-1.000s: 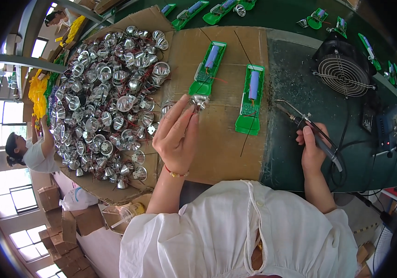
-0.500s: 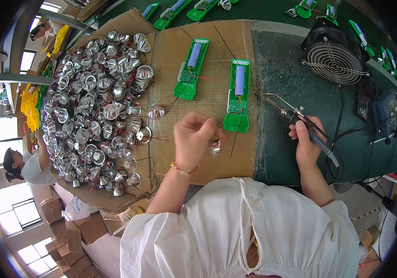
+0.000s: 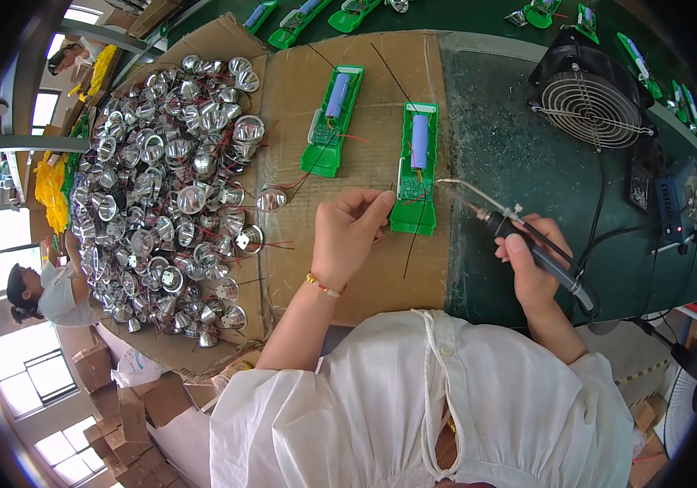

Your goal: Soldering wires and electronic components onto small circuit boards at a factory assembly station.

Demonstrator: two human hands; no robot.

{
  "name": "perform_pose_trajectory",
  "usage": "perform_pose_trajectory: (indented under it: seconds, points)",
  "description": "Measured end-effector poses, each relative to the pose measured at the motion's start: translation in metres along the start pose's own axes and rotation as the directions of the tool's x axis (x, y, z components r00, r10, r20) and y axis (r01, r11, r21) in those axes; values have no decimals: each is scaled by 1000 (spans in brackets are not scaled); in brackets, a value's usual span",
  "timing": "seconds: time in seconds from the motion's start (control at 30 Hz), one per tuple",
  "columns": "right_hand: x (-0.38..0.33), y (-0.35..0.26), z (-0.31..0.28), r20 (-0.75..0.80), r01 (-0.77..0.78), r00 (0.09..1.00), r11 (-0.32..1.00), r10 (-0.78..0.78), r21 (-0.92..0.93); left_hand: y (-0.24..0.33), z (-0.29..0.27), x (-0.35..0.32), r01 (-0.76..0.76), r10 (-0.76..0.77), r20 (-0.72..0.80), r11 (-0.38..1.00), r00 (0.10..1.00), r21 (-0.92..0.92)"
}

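Your right hand point(image 3: 531, 264) is wrapped tight around the dark handle of a soldering iron point(image 3: 519, 232), whose metal tip points toward ten o'clock and ends just beside the near green tray point(image 3: 416, 175). That tray lies lengthwise on the cardboard sheet point(image 3: 364, 268) and carries a bluish battery cell and a small circuit board at its lower end. Your left hand point(image 3: 348, 236) sits at nine o'clock from that tray's lower end, fingers curled and pinched at the tray's edge, where thin wires run; whether it actually grips a wire cannot be told. A gold bracelet point(image 3: 324, 285) circles your left wrist.

A second green tray point(image 3: 330, 122) with its own battery lies at eleven o'clock from your left hand, apart from the first. At nine o'clock from it, a heap of shiny metal reflector cups point(image 3: 161, 187) spreads over cardboard. A black fan point(image 3: 592, 102) stands at one o'clock from your right hand.
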State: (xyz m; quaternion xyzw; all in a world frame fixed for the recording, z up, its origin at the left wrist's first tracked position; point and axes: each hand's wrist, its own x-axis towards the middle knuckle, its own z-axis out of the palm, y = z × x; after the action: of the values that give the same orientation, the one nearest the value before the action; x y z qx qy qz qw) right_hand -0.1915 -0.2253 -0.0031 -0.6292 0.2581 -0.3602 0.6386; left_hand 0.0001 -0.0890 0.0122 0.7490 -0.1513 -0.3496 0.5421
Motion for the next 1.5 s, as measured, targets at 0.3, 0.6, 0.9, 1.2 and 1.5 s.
perform_pose_trajectory:
  seconds: [0.3,0.6,0.9,1.2,1.5]
  points:
    - [4,5,15,78,24,997,994,-15,-106,-1,13,8,-320,351,-15,869,936,377]
    - [7,5,19,98,-45,994,995,53,-84,0,12,10,-319,343,4,869,939,379]
    - [2,-3,12,-7,-74,997,995,74,60,4,11,12,-271,282,25,888,959,372]
    - [-1,0,8,-13,-71,997,995,72,70,10,7,6,-159,170,2,921,985,355]
    - [-2,1,4,-4,-103,995,993,104,63,-2,-12,-16,-367,385,-20,895,923,254]
